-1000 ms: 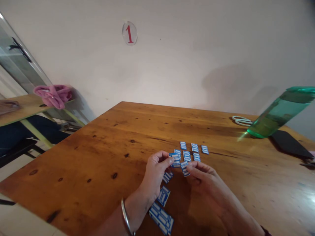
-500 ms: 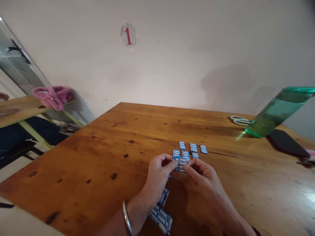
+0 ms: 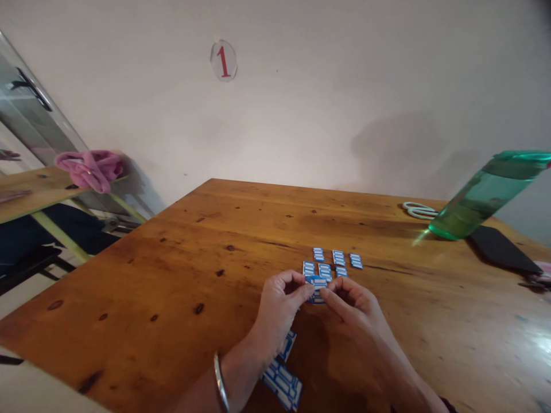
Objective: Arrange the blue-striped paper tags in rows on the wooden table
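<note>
Between both hands is a blue-and-white sticker sheet (image 3: 317, 282), held just above the table. My left hand (image 3: 280, 298) pinches its left side between thumb and fingers. At its right side, my right hand (image 3: 350, 299) has thumb and fingertips closed on the edge. Just beyond lie several small blue-and-white label pieces (image 3: 338, 257) in two rough rows. More blue-and-white sheets (image 3: 283, 383) lie under and beside my left forearm, partly hidden by it. Print on the labels is too small to read.
The wooden table (image 3: 232, 229) meets a white wall. On the right stand a green bottle (image 3: 482, 198), a white coiled cable (image 3: 419, 210) and a dark flat phone-like object (image 3: 501, 250). Another table at left bears a pink cloth (image 3: 92, 169); part of a person's hand (image 3: 11, 155) shows there.
My left thumb has shifted slightly right across the held sheet. My right hand stays almost where it was. The person's hand at the far left has moved up a little.
</note>
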`<state>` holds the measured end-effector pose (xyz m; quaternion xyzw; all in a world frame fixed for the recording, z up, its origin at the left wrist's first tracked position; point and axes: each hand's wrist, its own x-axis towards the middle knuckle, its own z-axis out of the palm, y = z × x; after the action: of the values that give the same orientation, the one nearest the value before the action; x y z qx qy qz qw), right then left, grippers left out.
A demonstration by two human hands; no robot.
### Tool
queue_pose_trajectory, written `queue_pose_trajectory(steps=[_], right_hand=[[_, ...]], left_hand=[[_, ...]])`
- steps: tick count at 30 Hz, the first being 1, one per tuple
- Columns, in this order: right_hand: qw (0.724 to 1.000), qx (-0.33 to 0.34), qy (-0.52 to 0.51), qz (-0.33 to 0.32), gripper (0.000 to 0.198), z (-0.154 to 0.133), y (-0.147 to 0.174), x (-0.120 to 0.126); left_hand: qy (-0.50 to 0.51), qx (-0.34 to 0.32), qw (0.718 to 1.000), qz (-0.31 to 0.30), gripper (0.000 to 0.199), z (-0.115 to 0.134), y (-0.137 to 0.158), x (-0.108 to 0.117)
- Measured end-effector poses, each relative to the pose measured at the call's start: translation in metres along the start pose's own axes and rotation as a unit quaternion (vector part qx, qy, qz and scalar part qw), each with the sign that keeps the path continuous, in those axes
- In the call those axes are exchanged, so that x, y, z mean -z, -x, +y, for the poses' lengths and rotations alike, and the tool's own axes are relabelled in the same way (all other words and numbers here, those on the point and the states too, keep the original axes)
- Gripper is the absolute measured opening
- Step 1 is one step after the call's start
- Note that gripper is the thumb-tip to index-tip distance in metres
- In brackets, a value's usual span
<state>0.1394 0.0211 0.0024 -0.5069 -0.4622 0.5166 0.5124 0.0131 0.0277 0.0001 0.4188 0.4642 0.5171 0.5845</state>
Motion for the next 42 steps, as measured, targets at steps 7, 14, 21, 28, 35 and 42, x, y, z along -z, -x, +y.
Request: queue_pose_trajectory(steps=[7, 14, 21, 28, 35, 42], right_hand=[[1.0, 0.006, -0.007, 0.003, 0.033, 0.001, 0.0, 0.001], [0.994, -0.009, -0.082, -0.069, 0.024, 0.005, 0.001, 0.002], [0.98, -0.038, -0.175, -0.092, 0.013, 0.01, 0.003, 0.005], [0.955, -0.062, -0.246, -0.152, 0.011, 0.003, 0.006, 0.006], [0.944, -0.066, -0.27, -0.179, 0.007, 0.004, 0.005, 0.008], [0.941, -0.076, -0.276, -0.183, 0.007, 0.005, 0.006, 0.01]], left_hand=[[-0.004, -0.014, 1.0, -0.011, 0.008, 0.003, 0.002, 0.0], [-0.006, -0.027, 0.999, -0.024, 0.006, 0.006, 0.004, -0.002], [0.061, 0.008, 0.997, -0.054, 0.012, 0.008, 0.007, -0.002], [0.153, 0.05, 0.981, -0.107, 0.019, 0.009, 0.007, -0.001], [0.175, 0.051, 0.974, -0.133, 0.02, 0.011, 0.01, 0.0], [0.183, 0.051, 0.972, -0.141, 0.018, 0.012, 0.01, 0.001]])
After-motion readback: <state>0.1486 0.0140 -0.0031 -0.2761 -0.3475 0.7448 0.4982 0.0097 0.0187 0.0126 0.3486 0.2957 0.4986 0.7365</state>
